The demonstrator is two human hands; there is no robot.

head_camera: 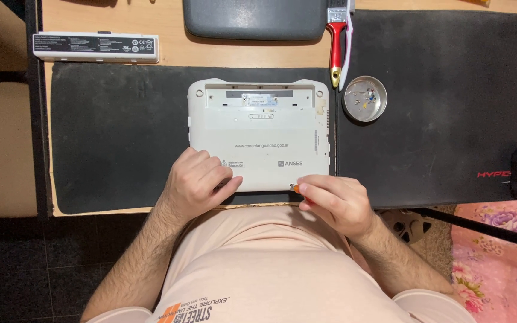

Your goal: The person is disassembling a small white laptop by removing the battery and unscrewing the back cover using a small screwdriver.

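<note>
The small white plastic laptop (261,134) lies upside down on the black rubber mat (121,131), its underside facing up and its battery bay at the far edge open and empty. The left hand (195,182) rests flat on the near-left corner of the case, fingers curled loosely, pressing it down and grasping nothing. The right hand (333,200) is closed around a small orange-tipped tool (295,188), most likely a screwdriver, whose tip meets the near-right edge of the case; the shaft is hidden by the fingers.

Risks, as judged from this position:
- The tool tip sits at the very edge of the case. If it is tilted, it may slip off and score the plastic or jab the mat.
- The hold-down bears on one corner only. A hard push from the right could pivot the case on the mat.
- The round metal dish (364,98) holding small loose parts stands well apart from the right hand; a freed screw carried across could drop and roll away.
- The red-handled paintbrush (335,42) lies just beside the dish and could be knocked into it.

The long white battery pack (96,46) lies apart at the far left.
</note>
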